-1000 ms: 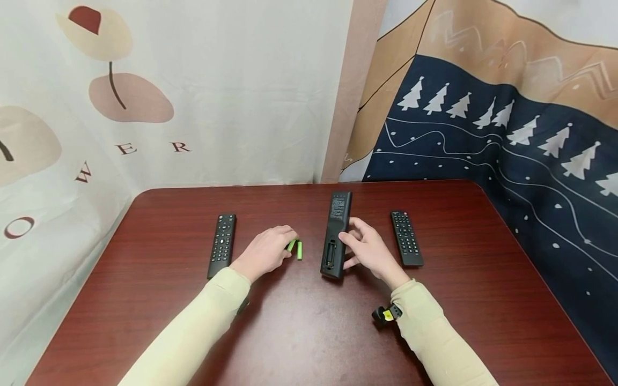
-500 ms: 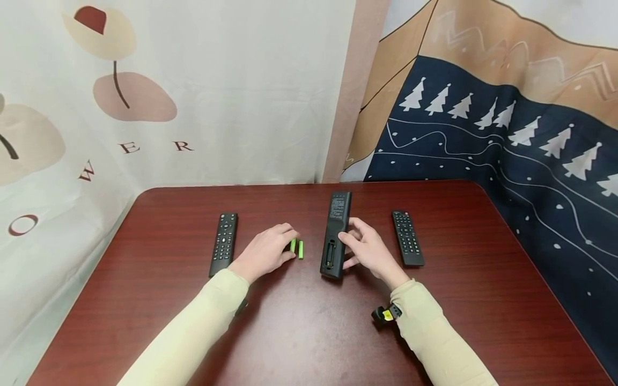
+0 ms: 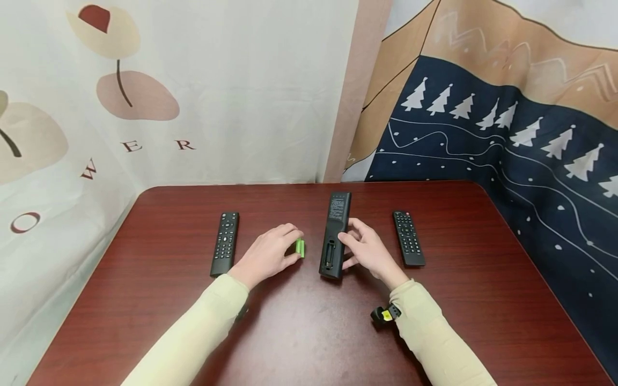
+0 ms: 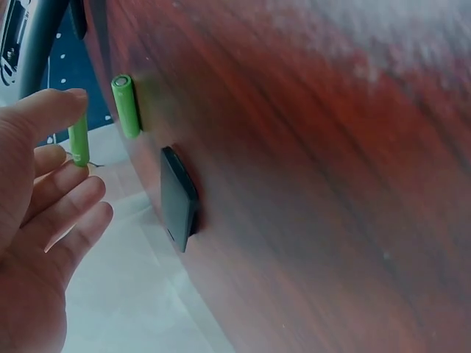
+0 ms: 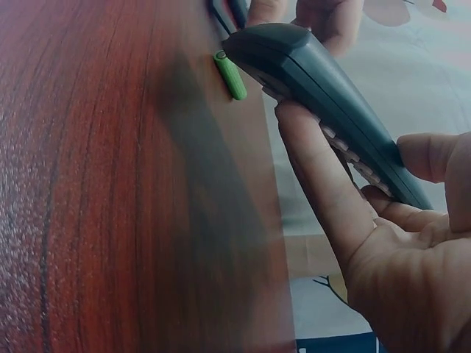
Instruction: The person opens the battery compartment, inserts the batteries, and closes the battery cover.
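My left hand pinches a green battery between thumb and fingertips, just above the table. A second green battery lies on the tabletop close beside it. Near them in the left wrist view is a small flat black piece, like a battery cover; the left hand hides it in the head view. My right hand grips a black remote control tilted above the table, back side up. Its battery compartment is uncovered, and its buttons face down in the right wrist view.
Another black remote lies buttons up left of the left hand. A third remote lies to the right of the right hand. The brown table ends at printed curtains at the back.
The left hand has shifted slightly right, and the battery it pinches has gone from tilted to nearly upright in view, closer to the other battery. The right hand and its remote stay nearly still.
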Demonstrator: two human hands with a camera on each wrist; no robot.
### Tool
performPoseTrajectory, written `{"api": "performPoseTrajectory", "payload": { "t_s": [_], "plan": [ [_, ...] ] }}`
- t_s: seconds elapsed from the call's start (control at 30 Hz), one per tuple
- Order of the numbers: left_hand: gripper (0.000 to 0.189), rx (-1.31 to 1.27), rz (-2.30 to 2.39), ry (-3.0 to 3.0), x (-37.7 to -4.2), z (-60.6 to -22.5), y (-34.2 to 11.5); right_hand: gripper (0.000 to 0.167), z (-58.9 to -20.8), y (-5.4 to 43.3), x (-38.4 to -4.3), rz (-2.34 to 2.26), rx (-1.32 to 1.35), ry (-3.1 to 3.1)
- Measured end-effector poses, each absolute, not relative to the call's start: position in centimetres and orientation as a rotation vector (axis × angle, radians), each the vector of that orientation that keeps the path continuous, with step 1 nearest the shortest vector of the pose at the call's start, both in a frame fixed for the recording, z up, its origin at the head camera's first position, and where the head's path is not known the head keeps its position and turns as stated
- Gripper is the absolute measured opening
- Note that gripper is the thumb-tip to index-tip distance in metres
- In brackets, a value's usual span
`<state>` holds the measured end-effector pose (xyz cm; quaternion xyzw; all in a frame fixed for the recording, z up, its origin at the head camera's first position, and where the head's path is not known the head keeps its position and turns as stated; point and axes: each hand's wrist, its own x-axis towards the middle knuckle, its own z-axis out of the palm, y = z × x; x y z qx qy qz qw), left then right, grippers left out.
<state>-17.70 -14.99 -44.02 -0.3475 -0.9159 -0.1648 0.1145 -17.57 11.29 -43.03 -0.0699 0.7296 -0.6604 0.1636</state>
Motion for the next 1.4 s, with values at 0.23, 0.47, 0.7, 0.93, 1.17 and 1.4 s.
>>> {"api": "performPoseTrajectory", "payload": {
  "t_s": [0.23,0.47,0.7,0.93,1.17,1.4],
  "plan": [
    [0.038,-1.051,-0.519,-2.614,-17.2,-44.0,-14.7,0.041,-43.0,11.2,-17.6,-1.885,-0.21,2.069],
    [0.04,-1.058,-0.541,-2.558,-16.7,-44.0,-14.5,0.041,-43.0,11.1,-17.6,-1.883,-0.211,2.064],
    [0.039,-1.084,-0.563,-2.491,-16.4,-43.9,-14.1,0.041,-43.2,11.1,-17.7,-1.889,-0.2,2.055],
    [0.038,-1.107,-0.574,-2.446,-16.1,-43.8,-13.7,0.041,-43.2,11.0,-17.7,-1.895,-0.199,2.05],
    [0.034,-1.119,-0.57,-2.422,-15.8,-43.6,-13.2,0.041,-43.1,11.0,-17.7,-1.9,-0.202,2.053],
    [0.034,-1.133,-0.596,-2.395,-15.5,-43.7,-12.7,0.04,-43.2,11.0,-17.7,-1.899,-0.194,2.051]
  ]
}}
